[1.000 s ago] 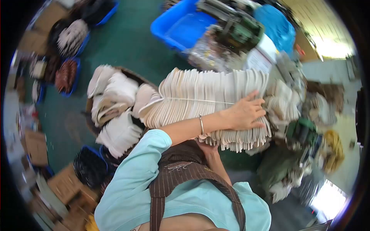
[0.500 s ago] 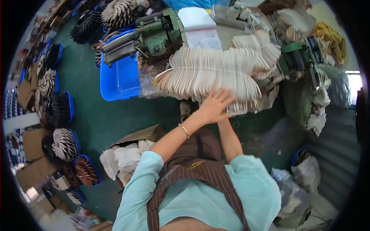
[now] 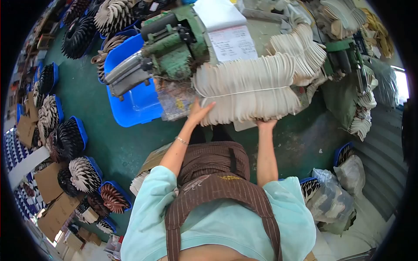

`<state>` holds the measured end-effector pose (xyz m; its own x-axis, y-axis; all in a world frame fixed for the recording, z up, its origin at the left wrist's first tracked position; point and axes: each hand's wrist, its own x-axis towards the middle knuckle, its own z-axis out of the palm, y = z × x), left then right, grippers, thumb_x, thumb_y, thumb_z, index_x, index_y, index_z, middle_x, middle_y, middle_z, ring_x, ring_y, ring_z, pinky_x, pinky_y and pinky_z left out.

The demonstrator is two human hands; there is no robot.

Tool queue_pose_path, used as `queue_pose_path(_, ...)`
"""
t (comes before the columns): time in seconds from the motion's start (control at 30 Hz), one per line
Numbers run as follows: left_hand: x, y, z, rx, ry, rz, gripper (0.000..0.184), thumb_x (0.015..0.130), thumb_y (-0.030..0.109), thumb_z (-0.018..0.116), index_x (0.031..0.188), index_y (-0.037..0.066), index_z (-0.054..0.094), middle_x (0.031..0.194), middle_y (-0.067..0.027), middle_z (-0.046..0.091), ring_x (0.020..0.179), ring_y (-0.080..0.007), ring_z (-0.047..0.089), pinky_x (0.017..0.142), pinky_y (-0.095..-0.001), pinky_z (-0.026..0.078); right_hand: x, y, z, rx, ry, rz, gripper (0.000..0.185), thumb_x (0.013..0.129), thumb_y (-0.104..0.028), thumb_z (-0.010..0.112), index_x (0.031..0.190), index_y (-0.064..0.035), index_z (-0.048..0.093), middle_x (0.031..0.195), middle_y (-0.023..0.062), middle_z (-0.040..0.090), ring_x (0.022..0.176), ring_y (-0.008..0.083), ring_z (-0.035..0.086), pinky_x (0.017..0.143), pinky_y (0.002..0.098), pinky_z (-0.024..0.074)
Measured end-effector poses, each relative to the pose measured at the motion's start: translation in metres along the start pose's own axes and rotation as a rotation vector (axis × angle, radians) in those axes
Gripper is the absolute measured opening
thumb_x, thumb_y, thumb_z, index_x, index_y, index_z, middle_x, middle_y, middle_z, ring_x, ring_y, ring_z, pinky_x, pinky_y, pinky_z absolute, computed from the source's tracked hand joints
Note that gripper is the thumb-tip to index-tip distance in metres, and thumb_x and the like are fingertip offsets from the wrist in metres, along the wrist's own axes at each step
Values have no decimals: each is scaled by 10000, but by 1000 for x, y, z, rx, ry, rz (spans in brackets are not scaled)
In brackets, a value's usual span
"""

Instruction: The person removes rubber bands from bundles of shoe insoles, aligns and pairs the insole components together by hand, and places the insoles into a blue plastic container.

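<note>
A long bundle of white, flat pieces (image 3: pixel 248 89), tied round lengthwise with a string, lies at the near edge of the worktable. My left hand (image 3: pixel 199 112) is against its left end, thumb and fingers spread on the pieces. At the bundle's lower right side, my right hand (image 3: pixel 266 125) grips from below, its fingers mostly hidden under the pieces. Behind the bundle's right end sits a second stack of white pieces (image 3: pixel 298 52). A written notebook (image 3: pixel 233 41) lies just beyond the bundle.
A green machine (image 3: pixel 174 52) stands left of the bundle, over a blue tub (image 3: pixel 139 102). Another green machine (image 3: pixel 342 58) is at the right. Blue trays of dark and pale pieces line the left floor. Plastic bags (image 3: pixel 331 195) lie at lower right.
The view has swung from the floor box to the worktable. The bundle has come onto the table; my left hand has moved from its near side to its left end, and my right hand shows at its right underside.
</note>
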<state>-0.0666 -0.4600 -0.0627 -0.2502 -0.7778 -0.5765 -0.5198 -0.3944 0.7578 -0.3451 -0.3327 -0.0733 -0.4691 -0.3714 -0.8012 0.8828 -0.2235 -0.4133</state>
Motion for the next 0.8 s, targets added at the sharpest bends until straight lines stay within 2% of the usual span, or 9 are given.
queue_pose_path(0.03,10,1,5,-141,-127,45,887,691,484,730,1329,-8,361,1307,-239,439,1232,-380,399,1025,-404,331,9,-9,2,-23,-33,8,693,795,-628,426,1306,-161,452,1314,80,479,1172,308,478,959,560,383)
queue_pose_path(0.13,17,3,35,52,18,348,871,686,415,741,1338,2,338,1314,-239,409,1204,-397,408,1005,-431,347,41,-34,19,-114,-34,-93,658,823,-587,428,1306,-141,450,1314,78,477,1194,312,457,982,541,370)
queue_pose_path(0.43,17,37,26,140,-76,380,792,706,296,699,1348,25,322,1373,-201,343,1238,-393,346,1008,-468,311,34,10,0,-156,202,-295,577,899,-517,361,1311,-122,444,1340,96,461,1229,305,439,1004,525,375)
queue_pose_path(0.5,24,50,16,179,-141,446,792,703,281,693,1356,35,319,1405,-189,314,1241,-398,345,1020,-482,300,-1,55,5,-152,10,-109,432,908,-366,425,1194,-57,520,1179,106,578,1041,281,574,841,441,514)
queue_pose_path(0.6,48,41,11,232,-173,350,783,755,346,641,1391,55,288,1446,-189,261,1269,-401,321,1044,-496,272,-42,132,2,-605,276,198,426,872,-154,475,1275,-21,438,1068,155,573,980,275,587,845,443,494)
queue_pose_path(0.67,46,43,3,245,-208,203,771,817,433,573,1424,82,253,1484,-178,196,1335,-371,250,1079,-489,222,-66,154,16,-860,-146,419,418,888,-128,452,1290,-16,421,1117,155,558,1045,281,567,853,398,490)
queue_pose_path(0.7,40,42,-3,244,-201,194,771,817,433,573,1424,82,253,1484,-178,196,1335,-371,250,1079,-489,222,-72,164,26,-867,-149,429,418,888,-128,452,1290,-16,421,1117,155,558,1045,281,567,853,398,490)
queue_pose_path(0.77,28,40,-14,137,-129,206,631,856,381,557,1369,62,376,1438,-178,311,1318,-334,314,1076,-449,259,-73,185,52,-1393,-512,505,441,896,-117,463,1321,-28,387,1148,142,541,1050,257,559,842,345,490)
queue_pose_path(0.8,19,37,-26,133,-122,196,631,856,381,557,1369,62,376,1438,-178,311,1318,-334,314,1076,-449,259,-76,204,62,-1322,-562,335,456,903,-127,474,1336,-34,367,1150,131,537,1041,241,560,823,333,492)
